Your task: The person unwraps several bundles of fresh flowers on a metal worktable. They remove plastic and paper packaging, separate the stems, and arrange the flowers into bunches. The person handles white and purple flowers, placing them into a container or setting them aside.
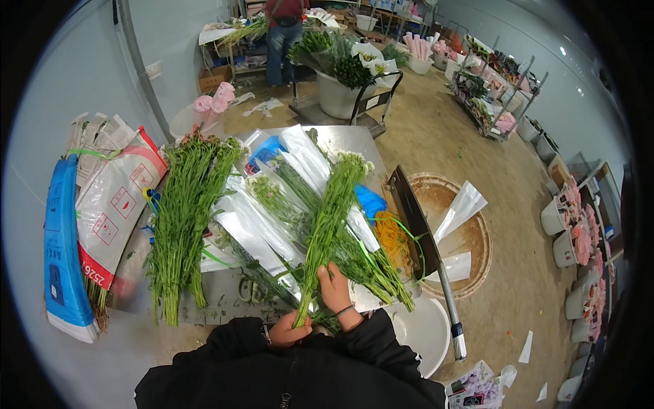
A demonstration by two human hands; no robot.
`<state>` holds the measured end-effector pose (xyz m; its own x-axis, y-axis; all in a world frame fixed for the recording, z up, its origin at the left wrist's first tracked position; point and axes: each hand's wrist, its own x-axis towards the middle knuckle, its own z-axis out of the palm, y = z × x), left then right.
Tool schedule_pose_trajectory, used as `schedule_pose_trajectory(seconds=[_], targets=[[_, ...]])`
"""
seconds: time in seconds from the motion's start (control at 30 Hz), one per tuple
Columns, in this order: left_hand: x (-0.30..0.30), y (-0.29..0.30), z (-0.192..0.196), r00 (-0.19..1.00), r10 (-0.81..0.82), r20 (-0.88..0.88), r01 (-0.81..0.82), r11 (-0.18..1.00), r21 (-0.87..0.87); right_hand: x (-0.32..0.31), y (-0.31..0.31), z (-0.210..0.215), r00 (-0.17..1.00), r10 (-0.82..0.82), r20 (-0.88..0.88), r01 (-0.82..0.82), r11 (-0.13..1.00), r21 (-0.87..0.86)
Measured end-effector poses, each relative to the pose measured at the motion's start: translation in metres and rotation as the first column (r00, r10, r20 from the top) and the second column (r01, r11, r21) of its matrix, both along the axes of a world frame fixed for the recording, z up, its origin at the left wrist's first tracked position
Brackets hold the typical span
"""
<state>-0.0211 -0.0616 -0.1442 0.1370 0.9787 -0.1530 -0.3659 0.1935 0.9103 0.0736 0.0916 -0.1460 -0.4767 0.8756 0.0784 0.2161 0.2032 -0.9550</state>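
Note:
A long bunch of green flower stems with white blooms (pixel 330 211) slants across the table in front of me. My left hand (pixel 289 332) is closed around its cut lower ends. Higher up, my right hand (pixel 334 292) grips the same bunch from its right side; part of the grip is hidden by the stems. Beneath and beside the bunch lie wrapped flower bunches in white and clear sleeves (pixel 255 218). A large heap of green stems with small reddish and white blooms (pixel 184 225) rests left of them. Scissors (pixel 251 289) lie on the metal table (pixel 218 298) near my left forearm.
Tall blue and white paper-wrapped bundles (pixel 112 204) stand at the left. Right of the table are a dark panel with a metal pole (pixel 415 218), a round brown tub (pixel 470 238) and a white bucket (pixel 422 327). Farther off are a loaded trolley (pixel 340 95) and another person (pixel 281 41).

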Motion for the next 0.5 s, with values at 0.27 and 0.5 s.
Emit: schedule_pose_trajectory(seconds=[0.27, 0.5], targets=[[0.004, -0.008, -0.007, 0.952, 0.039, 0.304, 0.044, 0.964, -0.261, 0.016, -0.032, -0.022, 0.974, 0.039, 0.225, -0.082, 0.979, 0.187], [-0.004, -0.004, 0.003, 0.969, 0.040, 0.242, 0.017, 0.974, -0.227, 0.046, -0.050, 0.011, 0.911, 0.404, 0.083, -0.403, 0.915, -0.022]])
